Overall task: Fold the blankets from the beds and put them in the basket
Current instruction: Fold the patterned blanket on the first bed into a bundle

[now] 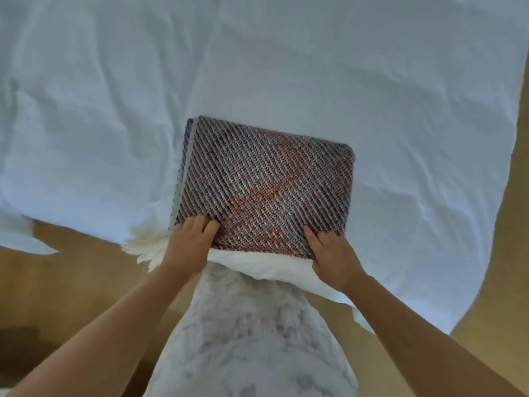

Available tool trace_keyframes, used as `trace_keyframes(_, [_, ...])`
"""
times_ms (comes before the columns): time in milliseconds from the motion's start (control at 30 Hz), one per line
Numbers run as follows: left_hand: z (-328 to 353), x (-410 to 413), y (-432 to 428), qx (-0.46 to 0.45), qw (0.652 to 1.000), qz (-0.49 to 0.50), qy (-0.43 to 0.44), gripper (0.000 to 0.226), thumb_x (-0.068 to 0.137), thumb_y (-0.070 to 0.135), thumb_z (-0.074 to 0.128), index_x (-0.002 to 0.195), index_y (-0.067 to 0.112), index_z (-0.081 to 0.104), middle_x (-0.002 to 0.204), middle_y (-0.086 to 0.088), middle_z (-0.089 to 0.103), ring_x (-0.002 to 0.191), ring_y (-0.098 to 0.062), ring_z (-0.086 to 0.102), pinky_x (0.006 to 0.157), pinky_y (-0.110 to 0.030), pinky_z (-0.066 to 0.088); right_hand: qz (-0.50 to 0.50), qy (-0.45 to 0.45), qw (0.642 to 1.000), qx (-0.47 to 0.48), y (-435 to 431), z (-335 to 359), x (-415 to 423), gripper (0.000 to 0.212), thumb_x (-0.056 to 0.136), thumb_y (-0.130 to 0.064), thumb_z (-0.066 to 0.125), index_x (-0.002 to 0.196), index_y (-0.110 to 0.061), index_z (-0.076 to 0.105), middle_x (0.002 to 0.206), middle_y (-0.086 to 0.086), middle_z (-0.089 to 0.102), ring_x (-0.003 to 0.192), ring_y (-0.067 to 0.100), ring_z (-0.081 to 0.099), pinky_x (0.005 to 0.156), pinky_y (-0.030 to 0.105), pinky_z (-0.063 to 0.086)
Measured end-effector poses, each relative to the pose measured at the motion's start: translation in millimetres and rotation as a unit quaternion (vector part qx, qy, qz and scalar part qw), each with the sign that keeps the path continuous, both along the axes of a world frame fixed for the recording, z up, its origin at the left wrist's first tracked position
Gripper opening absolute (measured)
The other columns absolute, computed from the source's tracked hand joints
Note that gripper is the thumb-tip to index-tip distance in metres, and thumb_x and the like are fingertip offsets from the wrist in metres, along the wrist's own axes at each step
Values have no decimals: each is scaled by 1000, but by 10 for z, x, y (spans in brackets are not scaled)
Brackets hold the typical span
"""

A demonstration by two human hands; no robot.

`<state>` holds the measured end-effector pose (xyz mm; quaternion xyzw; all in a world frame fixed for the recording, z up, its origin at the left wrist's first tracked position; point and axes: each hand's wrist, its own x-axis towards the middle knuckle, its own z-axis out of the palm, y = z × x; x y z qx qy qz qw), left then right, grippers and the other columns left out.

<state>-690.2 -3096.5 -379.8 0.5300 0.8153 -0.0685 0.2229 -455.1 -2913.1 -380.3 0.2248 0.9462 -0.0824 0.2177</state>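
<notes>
Gripping the near corners of the folded blanket point(263, 187): left hand point(189, 242) closing on the near-left corner, right hand point(332, 253) clamping the near-right, fingers on top. Lying flat on the bed point(114, 110) at its near edge, white fringe point(146, 247) spilling over the side. Brown floor point(71, 282) showing below.

The folded blanket point(264, 187) lies on the bed sheet point(372, 96) near its six-o'clock edge. The left hand point(190, 240) rests on its seven-o'clock corner, the right hand point(332, 253) on its five-o'clock corner.
</notes>
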Motion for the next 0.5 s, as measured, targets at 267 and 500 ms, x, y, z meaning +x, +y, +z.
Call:
trace_keyframes(267, [195, 65, 557, -86, 988, 107, -73, 45, 84, 45, 45, 118, 15, 49, 116, -5, 52, 110, -24, 48, 98, -44, 36, -204, 111, 968, -95, 165, 185, -391, 32, 83, -21, 54, 107, -2, 59, 102, 11, 54, 98, 26, 50, 80, 32, 42])
trace_keyframes(500, [137, -235, 1108, 38, 905, 409, -110, 69, 88, 43, 51, 143, 13, 24, 146, -16, 27, 135, -34, 27, 108, -53, 25, -730, 236, 550, -331, 934, 250, -704, 40, 83, -52, 57, 95, -13, 58, 89, 0, 60, 80, 14, 56, 68, 28, 47])
